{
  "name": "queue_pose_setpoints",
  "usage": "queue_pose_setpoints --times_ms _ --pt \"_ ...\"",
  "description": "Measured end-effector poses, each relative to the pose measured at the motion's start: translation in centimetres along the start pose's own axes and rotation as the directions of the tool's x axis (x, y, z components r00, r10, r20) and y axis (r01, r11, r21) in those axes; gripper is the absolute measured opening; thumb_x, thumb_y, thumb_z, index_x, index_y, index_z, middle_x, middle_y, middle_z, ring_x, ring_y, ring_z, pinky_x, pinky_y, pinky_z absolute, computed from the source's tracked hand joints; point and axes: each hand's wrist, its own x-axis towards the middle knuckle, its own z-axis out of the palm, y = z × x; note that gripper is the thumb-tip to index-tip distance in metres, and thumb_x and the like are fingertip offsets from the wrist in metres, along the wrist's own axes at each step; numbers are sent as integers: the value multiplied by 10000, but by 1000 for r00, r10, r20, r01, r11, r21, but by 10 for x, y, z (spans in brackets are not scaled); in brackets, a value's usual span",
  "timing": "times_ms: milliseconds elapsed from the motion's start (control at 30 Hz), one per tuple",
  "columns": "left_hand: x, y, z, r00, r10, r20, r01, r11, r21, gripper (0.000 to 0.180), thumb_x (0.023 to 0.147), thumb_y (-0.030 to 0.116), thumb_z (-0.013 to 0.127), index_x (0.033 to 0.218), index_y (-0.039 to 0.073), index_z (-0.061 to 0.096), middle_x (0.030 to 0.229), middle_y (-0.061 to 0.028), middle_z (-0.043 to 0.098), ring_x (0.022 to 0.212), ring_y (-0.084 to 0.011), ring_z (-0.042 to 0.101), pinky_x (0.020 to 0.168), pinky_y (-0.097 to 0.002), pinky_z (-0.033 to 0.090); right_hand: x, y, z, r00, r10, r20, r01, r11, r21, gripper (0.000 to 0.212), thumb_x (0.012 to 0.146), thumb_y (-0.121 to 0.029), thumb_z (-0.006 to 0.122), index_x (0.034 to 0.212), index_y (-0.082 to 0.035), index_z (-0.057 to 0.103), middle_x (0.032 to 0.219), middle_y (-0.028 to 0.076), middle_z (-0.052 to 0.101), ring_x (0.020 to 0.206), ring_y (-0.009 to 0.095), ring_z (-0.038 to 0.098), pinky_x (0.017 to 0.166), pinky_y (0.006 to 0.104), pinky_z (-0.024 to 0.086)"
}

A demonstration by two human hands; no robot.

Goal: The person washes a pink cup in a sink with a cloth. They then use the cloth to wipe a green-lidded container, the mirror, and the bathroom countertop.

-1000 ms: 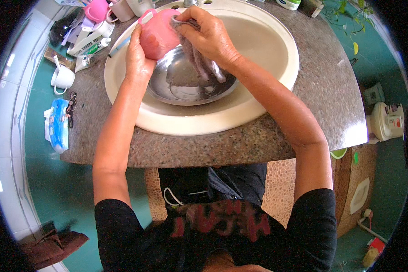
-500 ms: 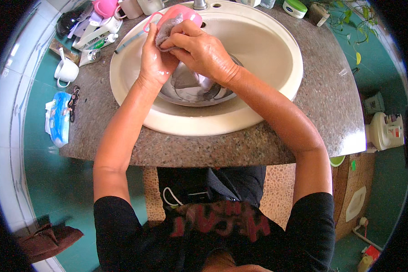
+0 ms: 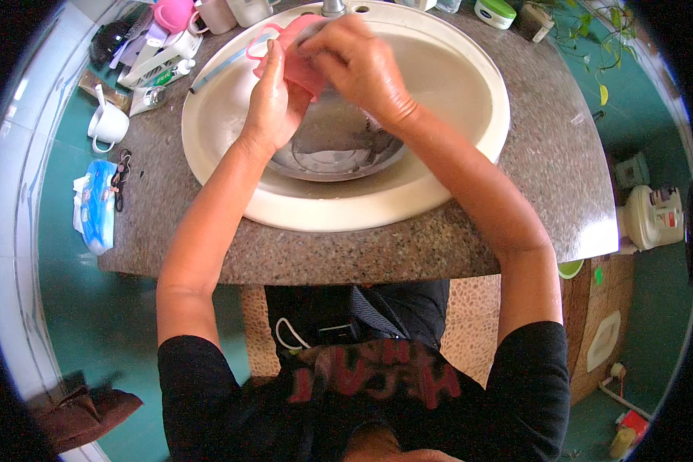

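Note:
My left hand (image 3: 273, 104) grips a pink cup (image 3: 306, 71) above the sink, its handle (image 3: 259, 48) sticking out past my thumb. My right hand (image 3: 366, 73) is closed at the far side of the cup. A bit of grey cloth (image 3: 309, 31) shows at its blurred fingertips, against the cup; the rest is hidden. Both hands look wet. Under them, a metal basin (image 3: 323, 171) holding water sits in the oval cream sink (image 3: 462, 100). The basin's far part is hidden by my hands.
A thin blue stick (image 3: 227, 63) lies across the sink's left rim. Mugs (image 3: 215, 15), a white cup (image 3: 109, 123), a tube (image 3: 148, 98) and a blue tissue pack (image 3: 98, 206) stand along the left counter. The tap (image 3: 333, 8) and a green-lidded jar (image 3: 495, 13) are at the back.
The cloth has gone from over my left palm to the cup's far part and is mostly hidden. More of the pink cup shows between my hands. My right hand has moved slightly up and right.

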Motion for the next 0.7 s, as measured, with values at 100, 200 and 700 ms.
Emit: queue_pose_setpoints --times_ms 100,200,700 --pt "0 -4 -6 998 -42 -54 38 997 -71 532 1008 464 341 1359 76 435 1264 -63 560 1142 -195 547 962 -378 435 -4 -11 6 994 -58 92 58 998 3 134 777 -97 633 902 -118 677 882 115 598 835 349 620 739 406 524" --pt "2 -12 -13 996 80 -44 -73 987 143 434 999 457 414 1207 110 569 1040 -10 623 965 -127 561 816 -301 424 3 -2 0 999 38 -27 -36 996 80 120 787 -86 620 888 -93 684 874 140 604 817 344 625 751 395 521" --pt "1 -30 -28 951 242 194 -255 256 932 202 862 151 572 911 -40 620 763 -251 624 748 -411 628 660 -436 481 3 0 -7 997 32 69 -34 999 28 169 785 -45 661 947 -69 703 913 92 613 826 237 627 759 309 505"
